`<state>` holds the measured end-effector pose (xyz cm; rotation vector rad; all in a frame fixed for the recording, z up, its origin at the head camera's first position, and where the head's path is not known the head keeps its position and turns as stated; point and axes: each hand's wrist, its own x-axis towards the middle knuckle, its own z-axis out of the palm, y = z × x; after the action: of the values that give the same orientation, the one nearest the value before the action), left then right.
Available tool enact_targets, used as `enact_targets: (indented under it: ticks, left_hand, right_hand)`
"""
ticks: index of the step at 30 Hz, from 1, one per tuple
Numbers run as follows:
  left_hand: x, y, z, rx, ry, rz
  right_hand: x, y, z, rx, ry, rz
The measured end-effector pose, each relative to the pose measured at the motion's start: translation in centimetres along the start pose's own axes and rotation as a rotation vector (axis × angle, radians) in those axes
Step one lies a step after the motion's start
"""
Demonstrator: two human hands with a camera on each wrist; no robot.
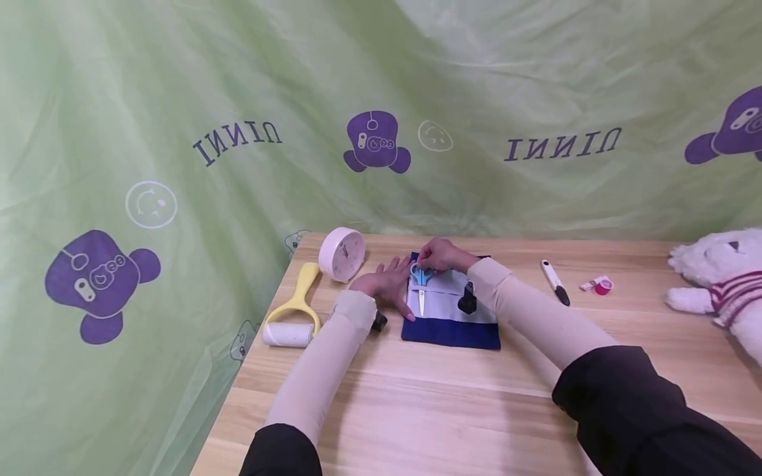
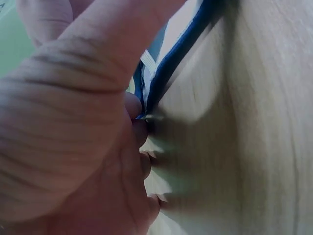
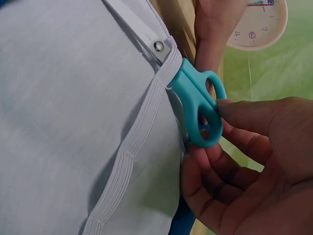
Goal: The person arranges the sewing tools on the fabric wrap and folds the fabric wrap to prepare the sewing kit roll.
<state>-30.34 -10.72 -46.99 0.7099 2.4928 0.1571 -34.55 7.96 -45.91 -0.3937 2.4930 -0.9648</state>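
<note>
A small pair of scissors [image 3: 193,100] with turquoise handles lies under a white elastic band [image 3: 146,107] on a fabric organizer [image 1: 450,332], grey inside with dark blue edges. My right hand [image 1: 438,255] pinches the scissors by the handle loops, thumb [image 3: 249,116] on top and fingers beneath. Past the elastic, the silver blades point toward the organizer's blue lower strip. Along the organizer's left edge my left hand [image 1: 391,285] rests with fingers spread, its thumb reaching over that edge. Fingertips touch the wooden table [image 2: 259,147] in the left wrist view.
Left of the organizer are a white round clock [image 1: 342,255] and a yellow-handled lint roller [image 1: 297,304]. To its right lie a white-and-black pen-shaped tool [image 1: 555,282], a small pink-red roll [image 1: 603,286] and a white plush toy [image 1: 729,284]. A green curtain [image 1: 452,198] hangs behind.
</note>
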Motion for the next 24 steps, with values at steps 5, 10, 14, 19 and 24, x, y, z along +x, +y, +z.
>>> enact_targets:
  ticks: [5,10,14,19,24]
  left_hand:
    - [0.03,-0.05,-0.18,-0.014,0.009,0.021]
    - [0.05,0.07,-0.71,-0.011,0.010,0.028]
    - [0.11,0.31,-0.94,-0.003,0.011,0.030]
    - [0.17,0.47,-0.96,-0.017,0.005,0.034]
    - [0.34,0.39,-0.97,-0.004,-0.003,0.028]
  right_hand:
    - [-0.11,0.14,-0.13,-0.046,-0.018,-0.031]
    - [-0.13,0.14,-0.22,-0.126,-0.023,-0.075]
    - [-0.37,0.05,-0.29,-0.189,-0.037,-0.085]
    - [-0.71,0.15,-0.31,-0.213,-0.044,-0.092]
    - [-0.75,0.41,-0.21,-0.255,-0.042,-0.125]
